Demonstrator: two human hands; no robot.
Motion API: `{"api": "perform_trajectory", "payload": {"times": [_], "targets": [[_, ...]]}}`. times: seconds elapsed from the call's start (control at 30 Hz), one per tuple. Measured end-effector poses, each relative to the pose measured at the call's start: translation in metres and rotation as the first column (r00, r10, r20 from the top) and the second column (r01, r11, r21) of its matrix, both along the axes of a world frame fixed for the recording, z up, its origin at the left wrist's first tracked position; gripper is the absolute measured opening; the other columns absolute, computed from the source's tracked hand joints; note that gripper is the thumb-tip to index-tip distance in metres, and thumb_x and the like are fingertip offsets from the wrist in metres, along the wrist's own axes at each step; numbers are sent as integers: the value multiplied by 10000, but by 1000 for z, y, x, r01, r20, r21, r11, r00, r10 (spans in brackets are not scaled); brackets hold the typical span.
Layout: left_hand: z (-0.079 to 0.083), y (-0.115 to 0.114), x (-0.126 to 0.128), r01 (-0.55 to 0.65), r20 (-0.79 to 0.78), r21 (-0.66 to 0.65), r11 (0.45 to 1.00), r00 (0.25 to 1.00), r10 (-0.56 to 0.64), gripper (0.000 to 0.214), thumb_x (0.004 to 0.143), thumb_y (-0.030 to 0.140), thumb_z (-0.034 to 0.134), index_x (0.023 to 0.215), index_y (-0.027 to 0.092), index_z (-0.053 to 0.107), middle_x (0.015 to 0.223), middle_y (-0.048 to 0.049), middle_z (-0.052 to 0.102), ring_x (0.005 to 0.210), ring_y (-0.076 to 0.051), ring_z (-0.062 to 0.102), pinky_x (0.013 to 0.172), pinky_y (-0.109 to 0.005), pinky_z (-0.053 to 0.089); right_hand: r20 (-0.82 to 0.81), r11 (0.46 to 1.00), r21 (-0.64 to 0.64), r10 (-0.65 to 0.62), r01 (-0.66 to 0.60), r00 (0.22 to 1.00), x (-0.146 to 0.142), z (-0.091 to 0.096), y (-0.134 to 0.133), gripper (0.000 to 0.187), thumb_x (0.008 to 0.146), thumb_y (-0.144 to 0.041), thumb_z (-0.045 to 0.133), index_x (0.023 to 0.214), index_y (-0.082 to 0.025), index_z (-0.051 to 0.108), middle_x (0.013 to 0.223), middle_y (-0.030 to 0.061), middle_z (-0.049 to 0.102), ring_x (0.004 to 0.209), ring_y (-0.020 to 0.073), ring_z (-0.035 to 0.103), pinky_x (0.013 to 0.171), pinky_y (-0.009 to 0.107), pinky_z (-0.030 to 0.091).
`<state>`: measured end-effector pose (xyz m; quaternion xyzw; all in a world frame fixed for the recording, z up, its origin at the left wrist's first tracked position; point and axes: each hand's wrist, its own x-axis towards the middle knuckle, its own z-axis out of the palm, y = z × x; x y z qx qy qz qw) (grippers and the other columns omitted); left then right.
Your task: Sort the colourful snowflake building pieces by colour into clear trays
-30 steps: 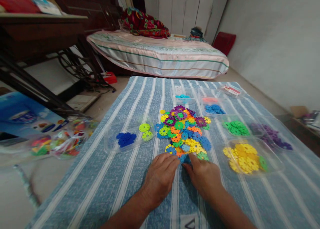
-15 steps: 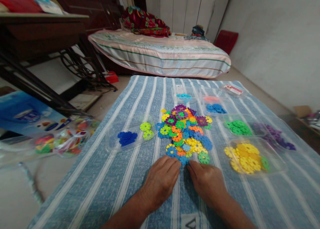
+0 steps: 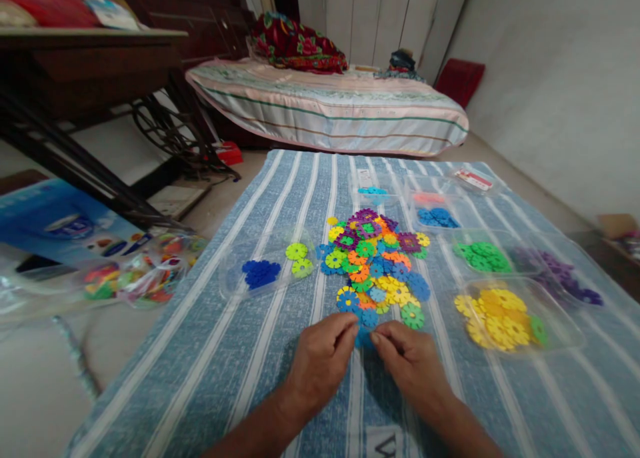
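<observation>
My left hand (image 3: 324, 353) and my right hand (image 3: 414, 359) are close together at the near edge of a loose pile of flower-shaped plastic discs (image 3: 384, 266). Between their fingertips is a blue flower-shaped disc (image 3: 364, 339), partly hidden by the fingers. Thumb and fingers of each hand are pinched at its opposite sides. Just beyond lies another blue disc (image 3: 369, 317), and a green disc (image 3: 413, 316) is near my right fingers. Purple, orange, yellow, green and blue discs overlap in the pile.
A clear tray (image 3: 231, 291) with dark blue discs stands left, two lime discs at its right end. At right, clear trays hold yellow discs (image 3: 500, 319), green discs (image 3: 483, 257) and purple discs (image 3: 555, 271). Further trays with blue discs (image 3: 438, 218) stand behind. Striped cloth (image 3: 270, 391) covers the table.
My hands have lifted and turned slightly so the pinched fingertips show, with the blue disc now visible between them. The whole view has shifted a little, moving the scene rightward.
</observation>
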<state>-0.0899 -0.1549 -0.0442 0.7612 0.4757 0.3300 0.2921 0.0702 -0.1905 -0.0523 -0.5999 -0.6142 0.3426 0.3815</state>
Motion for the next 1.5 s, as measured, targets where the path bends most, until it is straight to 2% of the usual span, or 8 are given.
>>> {"api": "perform_trajectory", "payload": {"times": [0.1, 0.23, 0.47, 0.8, 0.97, 1.13, 1.3, 1.5], "targets": [[4, 0, 3, 5, 180, -412, 911, 981, 76, 153, 824, 270, 509, 841, 182, 633, 614, 28, 615, 528, -97, 571, 517, -202, 458, -31, 1000, -15, 10, -10, 999, -4, 0, -1, 272, 874, -323, 483, 662, -184, 583, 518, -50, 480, 483, 84, 445, 483, 193, 325], [5, 0, 5, 71, 315, -561, 825, 940, 133, 143, 760, 273, 559, 826, 167, 627, 630, 32, 599, 527, -88, 552, 526, -204, 461, -46, 1000, -5, 1, -1, 999, -6, -2, -1, 280, 877, -332, 479, 667, -181, 588, 519, -48, 480, 480, 81, 442, 479, 189, 325], [18, 3, 1, 34, 287, -493, 870, 950, 126, 111, 685, 201, 600, 773, 162, 655, 599, 43, 559, 556, -81, 507, 554, -197, 438, -74, 998, -51, -48, 45, 996, -5, -5, -1, 257, 855, -373, 516, 717, -178, 612, 507, -56, 455, 457, 80, 402, 451, 196, 296], [45, 32, -27, -146, 300, -451, 881, 904, 304, 186, 654, 271, 652, 804, 160, 652, 575, 47, 581, 537, -101, 544, 540, -218, 466, -108, 996, -90, -40, 30, 993, 2, -6, 0, 268, 845, -386, 511, 727, -173, 623, 509, -50, 453, 476, 93, 435, 479, 218, 313], [40, 25, -11, -26, 253, -467, 884, 954, 162, 135, 670, 249, 630, 760, 155, 666, 555, 40, 554, 530, -93, 502, 508, -204, 395, -283, 983, -180, -30, -22, 959, -1, 2, 5, 300, 826, -422, 538, 929, -161, 646, 481, -64, 455, 437, 90, 427, 452, 208, 316], [36, 22, 9, 109, 266, -464, 879, 964, 21, 87, 661, 211, 618, 715, 159, 664, 581, 37, 545, 549, -87, 470, 529, -201, 379, -384, 968, -243, -37, -62, 923, 0, 13, 12, 307, 801, -458, 551, 761, -159, 608, 440, -63, 463, 375, 68, 370, 401, 191, 279], [32, 33, 15, 104, 231, -392, 914, 973, -12, 102, 701, 231, 588, 723, 161, 660, 652, 9, 603, 604, -111, 524, 561, -212, 403, -279, 978, -210, -47, -13, 959, 17, 24, 20, 289, 801, -428, 548, 659, -177, 558, 441, -65, 457, 405, 73, 398, 426, 186, 306], [14, 53, 2, -85, -2, -44, 995, 996, 85, 175, 795, 247, 498, 711, 179, 636, 644, 8, 576, 615, -121, 529, 572, -221, 400, 35, 995, -43, -89, 90, 995, 53, 42, 58, 282, 805, -391, 512, 618, -186, 569, 438, -58, 466, 412, 87, 420, 427, 198, 304]]}}
